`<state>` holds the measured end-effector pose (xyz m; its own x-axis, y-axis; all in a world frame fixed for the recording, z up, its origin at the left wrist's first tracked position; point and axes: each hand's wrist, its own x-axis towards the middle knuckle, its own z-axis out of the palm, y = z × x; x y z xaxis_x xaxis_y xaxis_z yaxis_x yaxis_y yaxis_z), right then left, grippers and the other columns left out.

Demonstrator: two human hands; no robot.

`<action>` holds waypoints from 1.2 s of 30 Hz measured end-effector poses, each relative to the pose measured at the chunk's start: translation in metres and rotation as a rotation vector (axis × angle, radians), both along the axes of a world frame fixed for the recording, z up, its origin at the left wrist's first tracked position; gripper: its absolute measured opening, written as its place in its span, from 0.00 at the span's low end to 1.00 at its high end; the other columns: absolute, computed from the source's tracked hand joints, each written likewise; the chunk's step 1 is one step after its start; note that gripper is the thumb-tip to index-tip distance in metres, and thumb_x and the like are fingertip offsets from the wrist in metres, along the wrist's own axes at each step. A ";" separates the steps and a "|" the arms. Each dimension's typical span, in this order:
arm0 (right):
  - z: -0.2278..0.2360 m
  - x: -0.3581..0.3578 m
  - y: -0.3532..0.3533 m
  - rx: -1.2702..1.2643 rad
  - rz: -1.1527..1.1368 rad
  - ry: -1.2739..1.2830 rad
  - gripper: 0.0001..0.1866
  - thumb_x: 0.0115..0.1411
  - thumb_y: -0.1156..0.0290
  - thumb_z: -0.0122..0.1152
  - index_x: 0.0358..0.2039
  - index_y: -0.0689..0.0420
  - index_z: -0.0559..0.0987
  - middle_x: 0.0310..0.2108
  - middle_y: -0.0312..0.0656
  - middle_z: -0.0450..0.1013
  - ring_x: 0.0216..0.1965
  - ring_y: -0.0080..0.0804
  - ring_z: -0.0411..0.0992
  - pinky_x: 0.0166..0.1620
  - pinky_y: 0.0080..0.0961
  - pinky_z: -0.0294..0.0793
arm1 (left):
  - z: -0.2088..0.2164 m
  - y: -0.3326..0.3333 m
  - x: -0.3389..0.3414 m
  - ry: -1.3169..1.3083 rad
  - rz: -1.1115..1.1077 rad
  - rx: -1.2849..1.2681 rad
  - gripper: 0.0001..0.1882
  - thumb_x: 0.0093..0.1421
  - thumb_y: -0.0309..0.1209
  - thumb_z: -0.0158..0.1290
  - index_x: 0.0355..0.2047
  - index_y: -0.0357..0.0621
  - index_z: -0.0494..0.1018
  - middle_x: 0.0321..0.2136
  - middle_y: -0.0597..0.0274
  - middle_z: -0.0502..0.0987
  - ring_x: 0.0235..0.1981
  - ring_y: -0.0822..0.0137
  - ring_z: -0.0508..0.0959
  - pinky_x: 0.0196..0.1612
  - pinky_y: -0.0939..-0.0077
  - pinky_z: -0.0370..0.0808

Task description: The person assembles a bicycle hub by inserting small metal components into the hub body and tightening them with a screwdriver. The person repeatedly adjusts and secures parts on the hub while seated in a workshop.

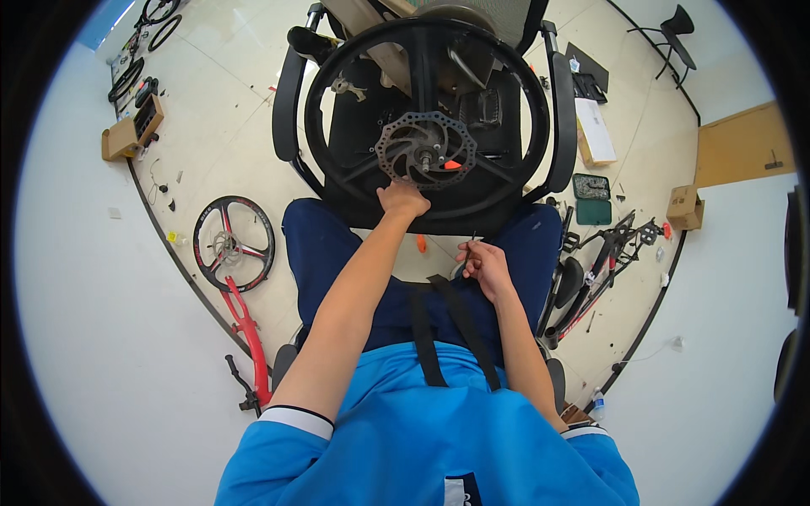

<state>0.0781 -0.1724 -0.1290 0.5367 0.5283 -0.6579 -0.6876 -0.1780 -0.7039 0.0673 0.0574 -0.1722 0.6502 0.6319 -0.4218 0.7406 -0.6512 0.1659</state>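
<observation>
A black spoked wheel (525, 110) rests over the seat of an office chair in front of me. At its hub sits a perforated metal brake disc (396, 145), with a threaded axle (426, 160) standing up from the middle. My left hand (403, 201) reaches to the disc's lower edge, its fingers curled against it; the fingertips are partly hidden. Near my right thigh, my right hand (487, 268) is closed in a pinch. A thin dark piece (473, 239) sticks up from its fingertips, too small to name. An orange object (452, 165) shows through the disc.
Chair armrests (560, 118) flank the wheel. On the floor at left lie another wheel (198, 244) and a red fork (245, 325). At right are a bicycle frame (603, 270), an open green case (593, 212) and a cardboard box (684, 207). A small orange piece (421, 244) lies below the seat.
</observation>
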 end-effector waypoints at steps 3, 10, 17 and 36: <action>-0.001 0.001 0.000 0.017 0.001 -0.008 0.13 0.66 0.69 0.47 0.38 0.67 0.76 0.27 0.41 0.76 0.18 0.18 0.65 0.26 0.19 0.71 | -0.001 -0.001 0.003 -0.017 0.088 -0.046 0.29 0.49 0.41 0.56 0.52 0.45 0.72 0.45 0.59 0.79 0.48 0.63 0.77 0.53 0.64 0.65; -0.004 0.001 0.003 0.002 0.021 -0.045 0.14 0.67 0.68 0.47 0.38 0.66 0.77 0.27 0.41 0.76 0.19 0.18 0.65 0.26 0.18 0.70 | -0.006 0.003 -0.013 -0.411 0.183 -0.204 0.14 0.50 0.32 0.56 0.38 0.43 0.78 0.35 0.55 0.81 0.38 0.59 0.81 0.43 0.65 0.73; 0.008 -0.010 0.014 -0.029 0.209 -0.184 0.14 0.68 0.65 0.49 0.41 0.62 0.79 0.20 0.32 0.69 0.19 0.16 0.62 0.24 0.16 0.65 | 0.011 -0.044 -0.078 -1.045 0.623 -0.956 0.10 0.57 0.25 0.58 0.38 0.35 0.75 0.32 0.58 0.81 0.33 0.67 0.81 0.37 0.76 0.74; 0.052 -0.021 0.046 -0.036 0.157 -0.424 0.11 0.65 0.69 0.53 0.39 0.63 0.80 0.16 0.27 0.65 0.19 0.12 0.58 0.23 0.15 0.56 | 0.069 -0.063 -0.076 -1.161 0.805 -1.377 0.08 0.58 0.25 0.59 0.37 0.38 0.74 0.28 0.63 0.80 0.30 0.74 0.78 0.35 0.82 0.70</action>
<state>0.0568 -0.1265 -0.0769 0.6777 0.6060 -0.4166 -0.3023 -0.2869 -0.9090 -0.0089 -0.0059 -0.1036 0.7054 0.5431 -0.4554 -0.0710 0.6935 0.7170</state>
